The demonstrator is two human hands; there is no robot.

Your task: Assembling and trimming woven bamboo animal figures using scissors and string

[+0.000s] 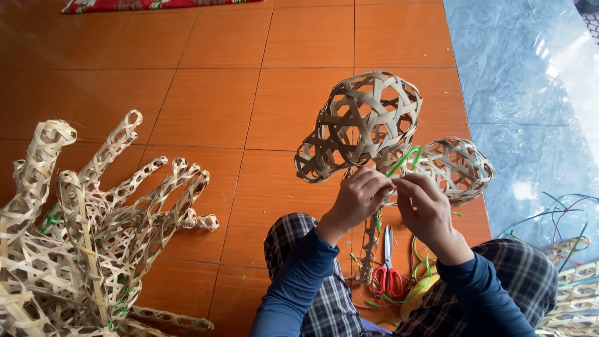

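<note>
— On orange floor tiles point(206, 106): heaped woven bamboo pieces point(93, 231) at left; at centre, left hand point(359, 198) and right hand point(424, 209) pinching a green strip point(402, 160) against a two-lobed bamboo lattice form point(368, 122).

— Risk? Strip likely slipping loose if pinch slackens; red-handled scissors point(387, 274) lying close between knees.

The one camera sits on my head and looks steeply down and forward, close over my own hands and lap, taking in the orange tiled floor point(206, 106) ahead and the grey floor point(530, 93) to my right.
</note>
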